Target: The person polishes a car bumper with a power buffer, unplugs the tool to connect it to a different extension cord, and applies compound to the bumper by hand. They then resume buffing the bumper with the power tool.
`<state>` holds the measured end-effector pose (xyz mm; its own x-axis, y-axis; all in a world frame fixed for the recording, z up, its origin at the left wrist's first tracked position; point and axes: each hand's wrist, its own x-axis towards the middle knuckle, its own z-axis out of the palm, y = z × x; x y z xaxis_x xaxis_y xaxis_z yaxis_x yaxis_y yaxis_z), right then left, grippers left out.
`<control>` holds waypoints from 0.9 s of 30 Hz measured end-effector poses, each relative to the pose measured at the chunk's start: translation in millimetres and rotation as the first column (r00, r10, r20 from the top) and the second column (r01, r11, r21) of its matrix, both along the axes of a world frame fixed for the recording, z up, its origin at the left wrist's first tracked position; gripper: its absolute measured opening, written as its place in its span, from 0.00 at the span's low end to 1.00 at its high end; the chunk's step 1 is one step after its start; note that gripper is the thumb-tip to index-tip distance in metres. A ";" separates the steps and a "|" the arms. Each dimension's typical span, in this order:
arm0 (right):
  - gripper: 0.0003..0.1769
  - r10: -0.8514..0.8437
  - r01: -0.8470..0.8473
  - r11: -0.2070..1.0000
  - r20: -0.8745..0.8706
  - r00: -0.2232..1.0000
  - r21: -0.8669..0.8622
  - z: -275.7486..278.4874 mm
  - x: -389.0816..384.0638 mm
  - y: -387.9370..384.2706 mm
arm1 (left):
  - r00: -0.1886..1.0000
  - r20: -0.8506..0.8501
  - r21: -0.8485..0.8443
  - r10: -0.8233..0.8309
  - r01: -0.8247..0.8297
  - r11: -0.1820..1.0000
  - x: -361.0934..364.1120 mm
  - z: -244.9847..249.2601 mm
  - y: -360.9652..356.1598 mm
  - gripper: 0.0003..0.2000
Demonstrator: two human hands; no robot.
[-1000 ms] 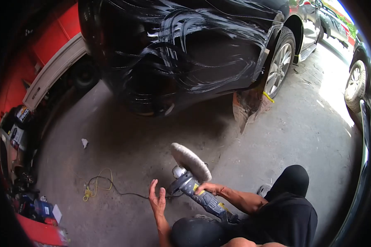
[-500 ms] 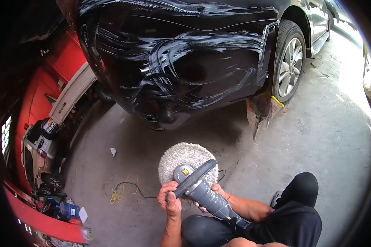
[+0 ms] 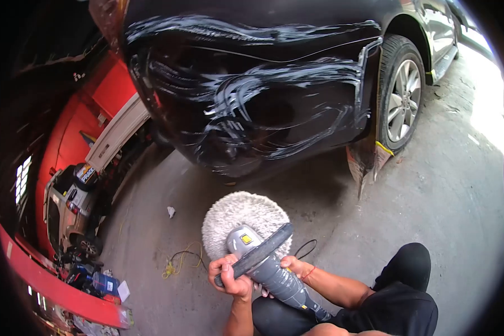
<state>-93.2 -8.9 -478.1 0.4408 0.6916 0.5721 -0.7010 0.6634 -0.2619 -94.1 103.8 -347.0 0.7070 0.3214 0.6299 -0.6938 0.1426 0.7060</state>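
Observation:
A grey polisher (image 3: 280, 281) with a round, fluffy wool pad (image 3: 221, 215) is held low in front of me, its rear end near my thigh. My left hand (image 3: 229, 277) is wrapped round one end of its black bow handle (image 3: 267, 246). Around the polisher's body closes my right hand (image 3: 295, 265), with part of its fingers hidden beneath. Beyond the pad, and apart from it, is a dark car bumper (image 3: 297, 117) smeared with white streaks of compound.
At the right is the car's wheel (image 3: 403, 95), with masking paper (image 3: 364, 168) hanging beside it. A cord (image 3: 179, 260) lies on the concrete floor (image 3: 151, 241). A red panel (image 3: 67, 285), a blue box (image 3: 105, 284) and another vehicle (image 3: 67, 213) stand at the left.
The view has shifted, so the car and surroundings sit further right and lower. The polisher's pad has moved slightly left relative to my legs, with both hands still on the tool.

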 end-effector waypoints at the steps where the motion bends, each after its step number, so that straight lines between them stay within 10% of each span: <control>1: 0.43 -0.078 0.078 0.982 0.005 0.997 -0.172 -4.9 0.4 -5.0 | 0.998 0.019 0.093 0.067 -0.069 0.993 0.1 3.1 0.4 0.10; 5: 0.35 -0.176 0.433 0.563 0.409 0.895 -0.704 2.0 21.5 -52.6 | 0.899 0.281 0.373 0.335 -0.424 0.825 3.0 13.0 4.0 0.13; 8: 0.31 -0.479 0.830 -0.168 0.780 0.403 -0.532 19.9 22.1 -120.8 | 0.899 0.242 0.407 0.365 -0.435 0.803 -12.8 38.4 -11.7 0.11; 11: 0.22 -0.514 0.315 -0.856 0.735 -0.441 -0.410 9.2 58.2 -185.1 | 0.863 0.254 0.373 0.437 -0.505 0.778 -20.0 45.9 -25.8 0.10; 16: 0.32 -0.248 -0.011 -0.941 0.712 -0.657 -0.338 66.3 91.3 -308.0 | 0.850 0.245 0.332 0.466 -0.525 0.784 -16.2 9.0 -12.1 0.10; 27: 0.31 0.036 -0.139 -0.989 0.848 -0.529 -0.045 62.4 125.7 -317.2 | 0.835 0.108 0.344 0.539 -0.540 0.768 -23.8 -3.8 36.8 0.10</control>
